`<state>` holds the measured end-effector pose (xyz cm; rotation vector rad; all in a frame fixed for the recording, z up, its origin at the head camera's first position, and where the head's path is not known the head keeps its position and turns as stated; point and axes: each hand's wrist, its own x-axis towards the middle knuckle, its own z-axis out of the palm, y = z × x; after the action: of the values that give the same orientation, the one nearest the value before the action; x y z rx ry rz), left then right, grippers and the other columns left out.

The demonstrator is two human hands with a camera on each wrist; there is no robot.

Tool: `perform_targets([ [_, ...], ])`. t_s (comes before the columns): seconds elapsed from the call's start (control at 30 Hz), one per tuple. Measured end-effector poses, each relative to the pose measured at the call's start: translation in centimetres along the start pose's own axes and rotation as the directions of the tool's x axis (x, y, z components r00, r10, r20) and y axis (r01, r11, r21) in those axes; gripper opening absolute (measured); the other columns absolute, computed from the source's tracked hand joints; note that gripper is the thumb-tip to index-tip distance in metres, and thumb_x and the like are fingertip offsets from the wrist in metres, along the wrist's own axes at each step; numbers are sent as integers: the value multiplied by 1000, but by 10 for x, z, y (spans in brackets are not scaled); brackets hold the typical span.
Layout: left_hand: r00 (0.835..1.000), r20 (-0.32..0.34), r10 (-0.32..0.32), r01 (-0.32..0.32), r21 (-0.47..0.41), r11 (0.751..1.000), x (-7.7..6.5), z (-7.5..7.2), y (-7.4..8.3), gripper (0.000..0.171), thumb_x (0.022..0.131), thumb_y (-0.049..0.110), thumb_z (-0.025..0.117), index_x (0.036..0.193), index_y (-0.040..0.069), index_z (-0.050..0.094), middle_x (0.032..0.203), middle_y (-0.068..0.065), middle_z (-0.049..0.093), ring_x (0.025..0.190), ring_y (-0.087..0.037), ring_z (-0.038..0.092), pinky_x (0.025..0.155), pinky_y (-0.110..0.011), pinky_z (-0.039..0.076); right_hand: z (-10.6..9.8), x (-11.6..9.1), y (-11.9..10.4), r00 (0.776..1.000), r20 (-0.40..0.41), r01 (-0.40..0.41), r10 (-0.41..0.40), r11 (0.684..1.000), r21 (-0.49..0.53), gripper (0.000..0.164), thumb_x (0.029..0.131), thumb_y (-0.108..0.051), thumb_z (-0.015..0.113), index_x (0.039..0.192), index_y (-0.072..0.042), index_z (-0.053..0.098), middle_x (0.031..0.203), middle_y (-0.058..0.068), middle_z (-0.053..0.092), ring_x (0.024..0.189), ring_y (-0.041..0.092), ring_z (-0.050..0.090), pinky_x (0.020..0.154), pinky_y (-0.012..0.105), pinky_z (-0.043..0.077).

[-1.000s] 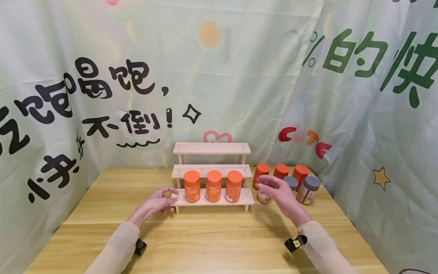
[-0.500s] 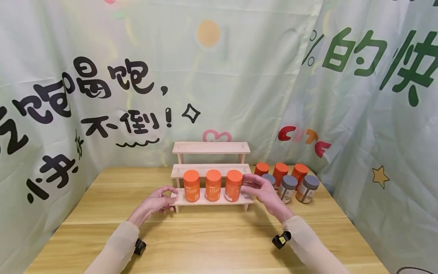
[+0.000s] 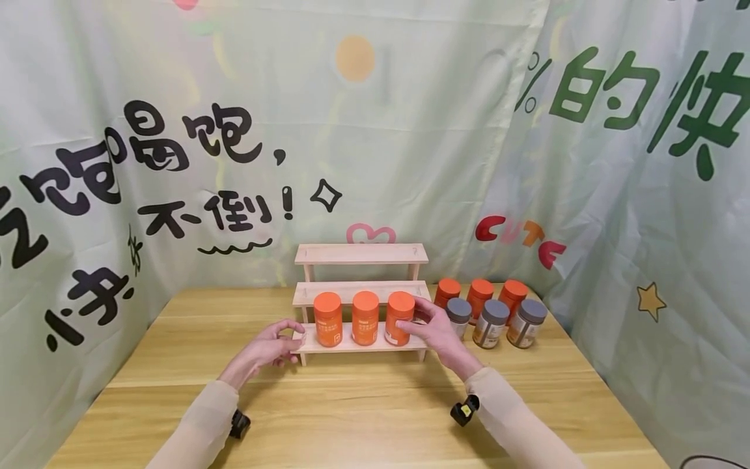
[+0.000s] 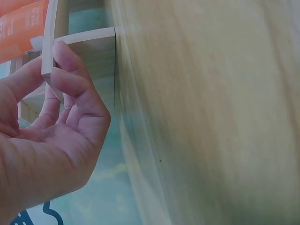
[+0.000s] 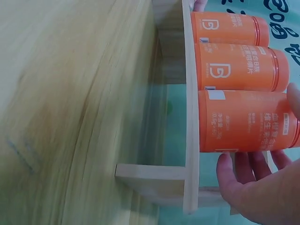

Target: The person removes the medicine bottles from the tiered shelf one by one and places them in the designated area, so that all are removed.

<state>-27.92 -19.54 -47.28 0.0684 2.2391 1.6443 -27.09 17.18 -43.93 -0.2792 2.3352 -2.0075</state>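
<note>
Bright, even head view, soft shadows on the table (image 3: 351, 417); dimmer, hazier wrist views.

1. Right hand (image 3: 439, 333): in the head view, fingertips are hidden behind the right-end orange jar (image 3: 398, 314); in the right wrist view, that jar's lid and the thumb are cut off.
2. Rear orange jars (image 3: 481, 293): lower parts hidden by grey-lidded jars (image 3: 491, 324), whose label print is too small to read.
3. Left-end orange jar (image 4: 21, 29): cut off in the left wrist view.
</note>
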Motion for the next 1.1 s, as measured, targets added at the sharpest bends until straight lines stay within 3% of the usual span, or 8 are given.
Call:
perform_targets([
  [0.37,1000,3,10,-10,-3,1000,-2,1,0,34,94,19,65,124,10,51,80,-6,63,67,-19,64,53,-27,42,7,1,0,999,-36,14,-15,1000,-6,61,82,-13,80,137,-13,54,129,10,61,117,24,55,95,32,48],
  [0.67,1000,-9,0,0,5,1000,-2,2,0,33,95,19,64,124,12,51,84,-8,64,68,-19,64,53,-28,41,9,1,-4,997,-68,-19,19,1000,8,62,81,-14,80,138,-16,54,128,9,61,116,23,56,95,33,48],
  [1.1,1000,-5,-14,14,6,1000,-2,1,2,34,94,19,65,124,12,52,84,-7,63,70,-20,63,53,-28,42,-5,-9,-8,995,-89,-48,49,999,15,66,82,-16,80,141,-16,50,134,10,58,122,25,54,99,36,49],
])
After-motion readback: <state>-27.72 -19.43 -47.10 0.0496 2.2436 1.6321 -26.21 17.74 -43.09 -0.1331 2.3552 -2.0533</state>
